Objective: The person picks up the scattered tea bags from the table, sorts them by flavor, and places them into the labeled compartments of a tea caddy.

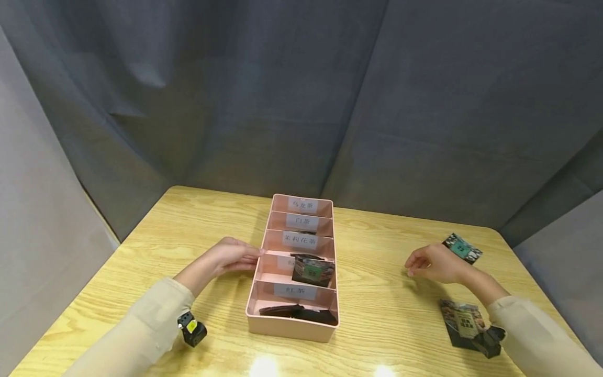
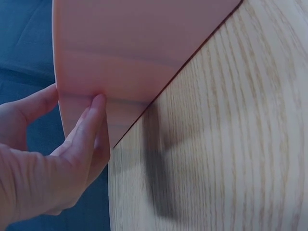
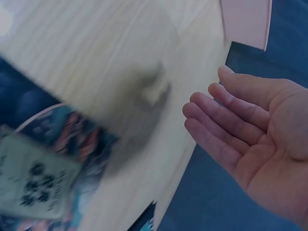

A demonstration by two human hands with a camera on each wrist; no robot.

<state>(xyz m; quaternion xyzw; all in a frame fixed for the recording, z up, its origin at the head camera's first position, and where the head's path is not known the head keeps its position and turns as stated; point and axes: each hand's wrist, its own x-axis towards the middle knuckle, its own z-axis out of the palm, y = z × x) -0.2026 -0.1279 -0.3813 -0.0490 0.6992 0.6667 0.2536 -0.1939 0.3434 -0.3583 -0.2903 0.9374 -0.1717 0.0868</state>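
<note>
A long pink divided box (image 1: 289, 327) stands on the table, its compartments bearing white paper labels with Chinese tea names. My left hand (image 1: 234, 255) is at its left side; in the left wrist view straight fingers (image 2: 91, 120) touch the outer wall and another digit reaches the rim. A dark tea packet with a green label (image 1: 313, 271) leans in the second compartment from the front, and dark packets (image 1: 299, 312) lie in the front one. My right hand (image 1: 435, 263) hovers over the table right of the box, fingers loosely bent, palm holding nothing.
Beyond my right hand lies a tea packet with a teal label (image 1: 461, 248). A packet with a yellowish label (image 1: 466, 322) lies closer to me, partly covered by the wrist camera (image 1: 490, 340). A grey curtain (image 1: 301, 104) hangs behind the wooden table (image 1: 377, 314).
</note>
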